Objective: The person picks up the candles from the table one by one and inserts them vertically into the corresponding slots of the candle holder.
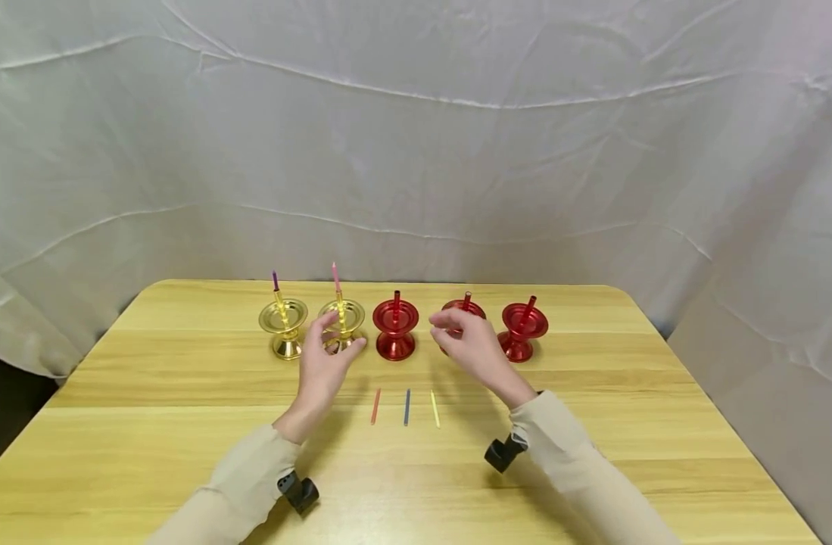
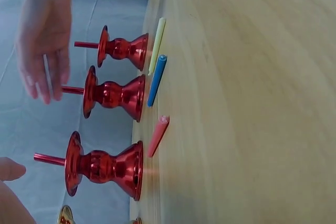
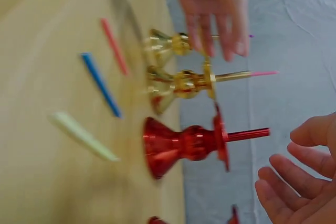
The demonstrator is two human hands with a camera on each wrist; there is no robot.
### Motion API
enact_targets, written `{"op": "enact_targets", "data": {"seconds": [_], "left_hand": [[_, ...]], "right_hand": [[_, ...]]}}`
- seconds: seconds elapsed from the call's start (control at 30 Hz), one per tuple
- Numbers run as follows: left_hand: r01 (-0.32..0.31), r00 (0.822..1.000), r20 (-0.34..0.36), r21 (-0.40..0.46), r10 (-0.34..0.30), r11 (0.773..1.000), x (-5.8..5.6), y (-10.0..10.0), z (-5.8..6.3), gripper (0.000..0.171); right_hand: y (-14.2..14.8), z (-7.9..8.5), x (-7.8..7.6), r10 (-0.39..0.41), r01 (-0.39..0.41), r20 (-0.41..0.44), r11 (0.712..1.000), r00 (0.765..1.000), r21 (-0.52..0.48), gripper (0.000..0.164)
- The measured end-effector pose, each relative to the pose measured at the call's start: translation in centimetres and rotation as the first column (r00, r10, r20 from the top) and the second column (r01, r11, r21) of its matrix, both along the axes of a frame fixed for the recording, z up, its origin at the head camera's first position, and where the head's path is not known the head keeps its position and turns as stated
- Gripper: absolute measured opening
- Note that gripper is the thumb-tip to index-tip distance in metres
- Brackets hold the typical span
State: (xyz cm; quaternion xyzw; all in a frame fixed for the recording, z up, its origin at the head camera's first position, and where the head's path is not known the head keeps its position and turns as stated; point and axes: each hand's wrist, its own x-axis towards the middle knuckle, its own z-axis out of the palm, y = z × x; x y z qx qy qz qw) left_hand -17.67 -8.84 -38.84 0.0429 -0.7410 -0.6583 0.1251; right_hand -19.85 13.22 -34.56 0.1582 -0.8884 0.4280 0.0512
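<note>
My left hand (image 1: 318, 371) hovers in front of the second gold candle holder (image 1: 351, 318), fingers loosely bent, holding nothing. A pink candle (image 1: 336, 277) stands in that holder. To its left a purple candle (image 1: 275, 281) stands in another gold candle holder (image 1: 288, 348). My right hand (image 1: 475, 350) is in the air before the fourth holder, a red one (image 1: 467, 306) that it partly hides; nothing lies between its fingers. Between the hands is the middle red candle holder (image 1: 396, 344), its tube bare. On the table lie an orange-red candle (image 1: 375, 406), a blue candle (image 1: 406, 407) and a yellow candle (image 1: 435, 409).
Another red candle holder (image 1: 518, 344) stands at the right end of the row, with no candle in its tube. The holders line the back part of the wooden table (image 1: 593, 424). A pale cloth (image 1: 416, 166) hangs behind and beside the table.
</note>
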Motion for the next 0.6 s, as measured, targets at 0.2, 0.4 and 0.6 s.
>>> {"op": "enact_targets", "data": {"seconds": [0.2,0.4,0.6], "left_hand": [[0.079,0.996,0.043,0.072,-0.083,0.994,0.1,1.5,0.6,0.059],[0.106,0.993,0.045,0.098,-0.111,0.989,-0.1,3.3,1.0,0.061],[0.072,0.991,0.105,0.079,-0.080,0.994,-0.3,3.8,0.8,0.063]], "right_hand": [[1.0,-2.2,1.2,-0.005,0.004,0.006,0.999,1.000,0.034,0.018],[1.3,-3.6,2.1,-0.026,0.025,0.040,0.999,0.999,0.030,0.019],[1.3,-4.7,3.2,-0.022,0.018,0.064,0.998,0.998,0.061,0.019]]}}
